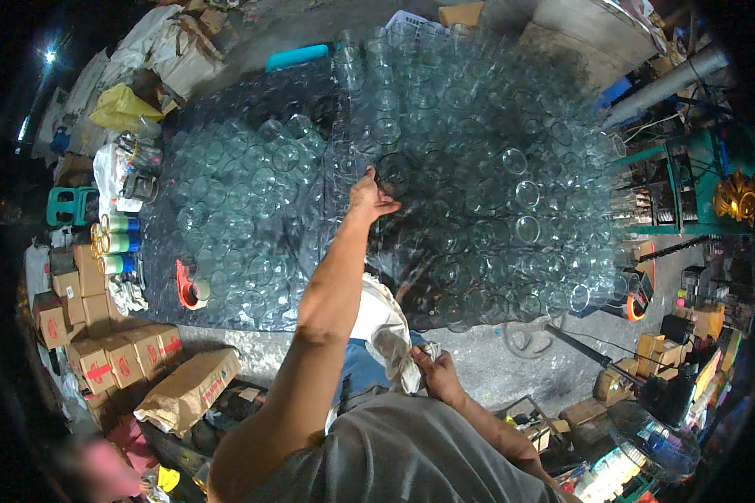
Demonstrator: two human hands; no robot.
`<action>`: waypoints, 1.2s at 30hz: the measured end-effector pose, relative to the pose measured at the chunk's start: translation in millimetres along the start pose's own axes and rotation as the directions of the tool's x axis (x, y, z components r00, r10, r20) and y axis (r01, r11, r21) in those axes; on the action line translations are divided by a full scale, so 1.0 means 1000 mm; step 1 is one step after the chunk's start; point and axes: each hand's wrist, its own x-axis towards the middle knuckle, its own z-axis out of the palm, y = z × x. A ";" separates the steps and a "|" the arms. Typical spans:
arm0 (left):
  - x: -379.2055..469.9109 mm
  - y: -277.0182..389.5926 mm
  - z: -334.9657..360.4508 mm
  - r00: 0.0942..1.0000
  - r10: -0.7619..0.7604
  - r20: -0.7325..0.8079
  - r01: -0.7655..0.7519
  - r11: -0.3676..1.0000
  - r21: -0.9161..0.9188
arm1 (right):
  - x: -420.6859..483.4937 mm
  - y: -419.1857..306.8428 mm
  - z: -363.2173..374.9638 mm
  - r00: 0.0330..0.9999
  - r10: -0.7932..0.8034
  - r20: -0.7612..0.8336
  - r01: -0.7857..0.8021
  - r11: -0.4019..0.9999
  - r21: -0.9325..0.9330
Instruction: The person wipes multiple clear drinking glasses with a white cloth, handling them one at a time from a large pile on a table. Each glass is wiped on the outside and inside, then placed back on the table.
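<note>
My left hand (374, 200) reaches out over the dark plastic-covered table, its fingers spread at the near left side of a clear glass (394, 170); whether they touch it is unclear. My right hand (437, 372), close to my waist, grips a crumpled whitish cloth (402, 361) that hangs in front of me. Many clear glasses stand in rows on the right part of the table (402, 264). Another group of glasses (251, 182) covers much of the left part.
An orange tape dispenser (187, 290) lies at the near left, beside glasses. Several cans (116, 242) line the left edge. Cardboard boxes (97, 364) are stacked at lower left. A black fan (657, 402) stands at lower right. Part of a person in pink (104, 468) shows at lower left.
</note>
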 end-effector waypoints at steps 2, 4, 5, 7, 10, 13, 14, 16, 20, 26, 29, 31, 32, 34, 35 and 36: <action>0.042 0.016 -0.037 0.981 0.189 -0.039 -0.164 0.922 0.351 | -0.003 -0.001 0.000 1.000 0.005 -0.006 -0.005 0.999 -0.046; 0.052 0.010 -0.035 0.870 0.492 0.033 -0.486 0.845 0.221 | -0.009 -0.005 0.005 0.998 0.040 -0.049 -0.042 0.998 -0.048; 0.057 0.010 -0.036 0.868 0.483 0.113 -0.496 0.834 0.243 | -0.011 -0.007 0.006 0.996 0.057 -0.069 -0.061 0.997 -0.050; 0.061 0.018 -0.035 0.845 0.462 0.267 -0.527 0.802 0.280 | -0.013 -0.008 0.005 0.996 0.052 -0.072 -0.058 0.994 -0.093; 0.059 0.029 -0.026 0.836 0.438 0.331 -0.546 0.721 0.426 | -0.013 -0.003 0.001 0.995 0.032 -0.098 -0.048 0.984 -0.170; 0.052 0.033 -0.012 0.845 0.457 0.277 -0.534 0.705 0.467 | -0.016 -0.004 0.005 0.993 0.024 -0.119 -0.048 0.977 -0.206; 0.049 0.033 -0.009 0.852 0.457 0.254 -0.523 0.719 0.459 | -0.018 -0.006 0.007 0.992 0.024 -0.124 -0.050 0.976 -0.210; 0.048 0.033 -0.007 0.853 0.469 0.229 -0.521 0.742 0.422 | -0.015 -0.002 0.007 0.996 0.026 -0.087 -0.043 0.978 -0.202; 0.053 0.033 -0.009 0.838 0.490 0.240 -0.521 0.591 0.616 | -0.003 0.022 -0.010 0.998 0.033 -0.048 -0.043 0.975 -0.218; -0.005 0.025 -0.036 0.518 0.848 0.114 -0.329 0.074 0.941 | -0.001 0.028 -0.003 0.951 -0.114 0.288 0.274 0.743 -0.611; -0.091 0.065 -0.053 0.374 0.924 0.073 -0.219 0.011 0.976 | -0.011 -0.017 0.035 0.786 -0.288 0.547 0.616 0.298 -0.729; -0.090 0.085 -0.079 0.450 0.893 0.030 -0.020 -0.024 1.000 | -0.010 -0.035 0.043 0.707 -0.272 0.653 0.673 -0.027 -0.739; -0.079 0.090 -0.089 0.433 0.901 0.033 0.008 -0.040 0.999 | -0.014 -0.042 0.049 0.750 -0.282 0.598 0.649 0.141 -0.748; -0.059 0.098 -0.106 0.391 0.913 0.114 0.004 -0.125 0.992 | -0.023 -0.061 0.062 0.803 -0.289 0.522 0.596 0.373 -0.711; -0.051 0.098 -0.114 0.370 0.916 0.157 0.004 -0.171 0.985 | -0.027 -0.067 0.066 0.813 -0.284 0.508 0.581 0.439 -0.685; -0.046 0.094 -0.120 0.258 0.943 0.209 -0.004 -0.215 0.977 | -0.019 -0.062 0.061 0.830 -0.288 0.478 0.552 0.546 -0.630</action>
